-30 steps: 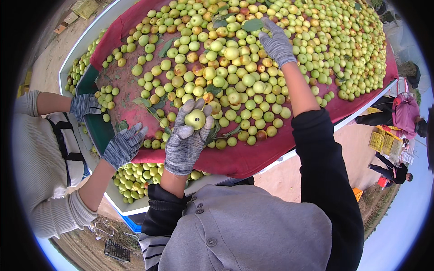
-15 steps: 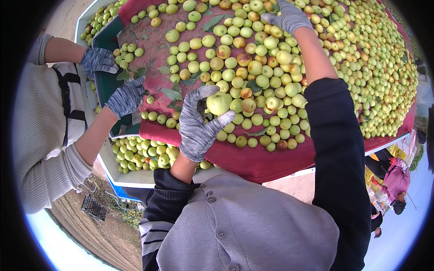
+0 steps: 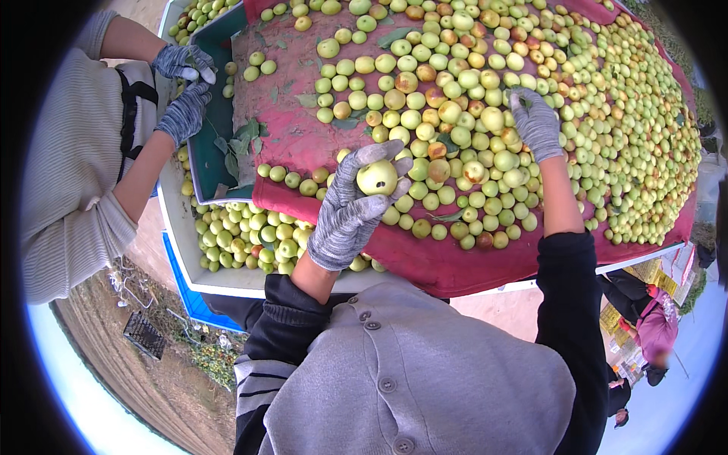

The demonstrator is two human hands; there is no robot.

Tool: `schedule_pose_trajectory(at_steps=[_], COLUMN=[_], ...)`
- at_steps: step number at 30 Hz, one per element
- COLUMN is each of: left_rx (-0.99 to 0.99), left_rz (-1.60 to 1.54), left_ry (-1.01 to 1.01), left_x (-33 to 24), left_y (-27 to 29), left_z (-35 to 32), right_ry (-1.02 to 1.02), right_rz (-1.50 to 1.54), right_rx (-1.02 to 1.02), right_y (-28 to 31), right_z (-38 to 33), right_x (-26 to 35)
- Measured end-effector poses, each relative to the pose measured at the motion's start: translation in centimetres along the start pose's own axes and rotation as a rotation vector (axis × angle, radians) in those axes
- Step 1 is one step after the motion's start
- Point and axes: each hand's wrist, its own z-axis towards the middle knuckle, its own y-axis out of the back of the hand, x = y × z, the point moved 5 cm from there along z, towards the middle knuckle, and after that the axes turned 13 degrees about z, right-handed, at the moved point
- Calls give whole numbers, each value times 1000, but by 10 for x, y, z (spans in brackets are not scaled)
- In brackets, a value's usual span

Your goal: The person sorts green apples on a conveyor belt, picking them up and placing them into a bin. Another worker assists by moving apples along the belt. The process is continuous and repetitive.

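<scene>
My left hand [image 3: 334, 231], in a grey knit glove, grips a pale green jujube [image 3: 377, 177] between thumb and fingers. A small dark spot shows on the side of that fruit. Over the spread fruit to the right, my right hand [image 3: 537, 129], gloved alike, reaches down with fingers a little bent and apart. Its fingertips touch jujubes [image 3: 491, 117]; nothing shows held in it. Loose green and brown-blotched fruit lies all around on a dark red cloth [image 3: 447, 269].
At left a co-worker's gloved hands [image 3: 184, 114] work over a green chute [image 3: 205, 167]. Leaves [image 3: 241, 148] lie by it. Below, a white-rimmed bin [image 3: 227, 282] holds more jujubes. Other people [image 3: 656, 330] stand at far right.
My right hand has come back toward me and right across the fruit. My left hand has turned the jujube, bringing its dark spot into view. The co-worker's hands have drawn left.
</scene>
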Motion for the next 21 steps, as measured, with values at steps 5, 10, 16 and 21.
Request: schedule_pose_trajectory(at_steps=[5,10,16,21], left_rx=[41,14,55,198], left_rz=[-147,-210,-356,-264], left_ry=[289,364,290,477], left_x=[29,64,68,76], left_y=[0,-25,-17,-12], left_z=[-13,-37,-44,-57], right_ry=[-359,96,565,502], right_rz=[1581,999,-67,35], right_rx=[42,-128,112,177], right_y=[-18,-67,-80,-59], right_z=[-119,-192,-215,-213], right_x=[73,157,194,181])
